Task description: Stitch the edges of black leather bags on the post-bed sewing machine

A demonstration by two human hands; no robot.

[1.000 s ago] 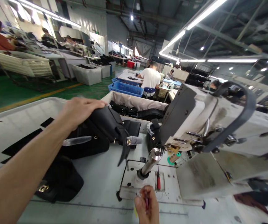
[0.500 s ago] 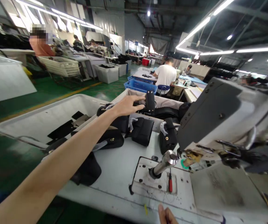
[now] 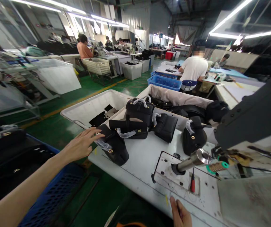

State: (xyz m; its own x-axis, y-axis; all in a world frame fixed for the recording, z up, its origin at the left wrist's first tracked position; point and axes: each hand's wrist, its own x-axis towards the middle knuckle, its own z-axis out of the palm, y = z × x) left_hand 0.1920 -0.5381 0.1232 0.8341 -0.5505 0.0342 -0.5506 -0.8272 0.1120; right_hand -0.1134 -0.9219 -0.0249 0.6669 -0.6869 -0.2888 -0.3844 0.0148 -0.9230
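Note:
My left hand reaches out with its fingers spread, at the near left bag. Its fingertips overlap the edge of that black handbag, which has a plastic-wrapped handle and a gold clasp; I cannot tell whether they touch. Beside it lie another black handbag and a third, plainer-sided bag. My right hand rests low at the front edge of the white sewing table, thumb against curled fingers. Something dark shows between them, too small to name.
A sewing machine stands at right with a steel post; a red-handled tool lies by it. Behind is a cloth-lined bin of black bags. A blue crate stands at lower left. A person in white sits beyond.
My left hand has come back from the lined bin to the near left bag. The black piece upright beside it there no longer stands. My view has turned left; the right hand stays low.

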